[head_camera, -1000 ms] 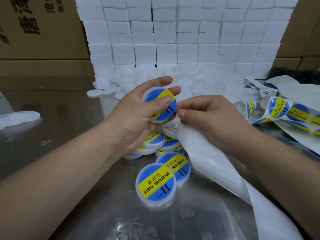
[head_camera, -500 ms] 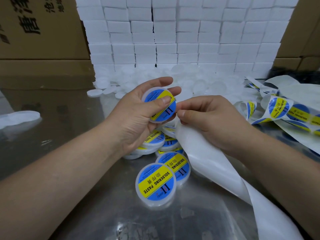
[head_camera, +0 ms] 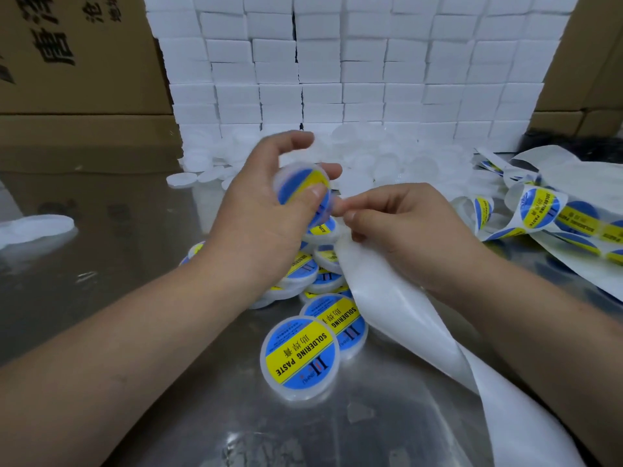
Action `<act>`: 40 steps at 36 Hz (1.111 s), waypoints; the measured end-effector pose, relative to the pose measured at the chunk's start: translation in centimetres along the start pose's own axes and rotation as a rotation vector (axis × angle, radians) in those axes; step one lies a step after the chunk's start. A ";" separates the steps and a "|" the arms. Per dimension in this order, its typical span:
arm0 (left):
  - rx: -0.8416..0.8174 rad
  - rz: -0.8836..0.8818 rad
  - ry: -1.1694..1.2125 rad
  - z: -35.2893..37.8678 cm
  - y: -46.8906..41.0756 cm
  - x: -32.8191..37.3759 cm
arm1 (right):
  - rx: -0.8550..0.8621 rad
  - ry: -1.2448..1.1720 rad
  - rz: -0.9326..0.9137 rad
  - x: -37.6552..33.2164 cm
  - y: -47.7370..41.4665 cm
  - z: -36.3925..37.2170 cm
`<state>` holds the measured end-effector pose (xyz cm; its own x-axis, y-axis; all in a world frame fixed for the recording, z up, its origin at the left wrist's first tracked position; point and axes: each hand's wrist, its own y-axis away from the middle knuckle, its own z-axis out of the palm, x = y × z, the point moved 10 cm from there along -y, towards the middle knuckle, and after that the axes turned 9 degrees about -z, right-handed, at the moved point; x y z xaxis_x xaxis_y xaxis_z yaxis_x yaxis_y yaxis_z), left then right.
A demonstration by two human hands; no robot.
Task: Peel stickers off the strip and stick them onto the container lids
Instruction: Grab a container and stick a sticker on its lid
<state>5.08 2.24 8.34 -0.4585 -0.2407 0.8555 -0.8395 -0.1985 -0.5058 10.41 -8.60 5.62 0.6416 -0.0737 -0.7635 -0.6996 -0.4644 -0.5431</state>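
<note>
Open room on the shiny steel surface from 7 to 9 o'clock. 12 is walled off by stacked white boxes, with blank lids at their foot. Dead centre, the left hand grips a blurry blue-and-yellow labelled lid. The right hand pinches the white backing strip just beside it. Finished lids are piled underneath, and the unpeeled stickers sit at 3.

1. The left hand was raised, fingers curled round a lid, thumb pressed on its face.
2. The right hand sat just beside it, knuckles up, thumb and forefinger pinching a strip.
3. Both bare forearms angled inward from the lower corners.
</note>
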 end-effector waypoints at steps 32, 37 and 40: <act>-0.100 -0.086 -0.311 1.0 -0.3 -2.2 | 0.046 0.180 -0.131 -1.2 0.1 -0.8; -0.028 -0.016 -0.413 0.5 -0.3 -1.7 | 0.062 0.246 -0.103 -0.5 0.0 -1.3; 0.067 -0.070 -0.470 -0.8 -0.7 -2.4 | 0.104 0.261 -0.083 -0.2 -0.1 -1.9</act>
<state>6.54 3.73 6.73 -0.2065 -0.6251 0.7528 -0.8359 -0.2872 -0.4678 10.93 -10.22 6.52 0.7477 -0.2699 -0.6067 -0.6612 -0.3864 -0.6430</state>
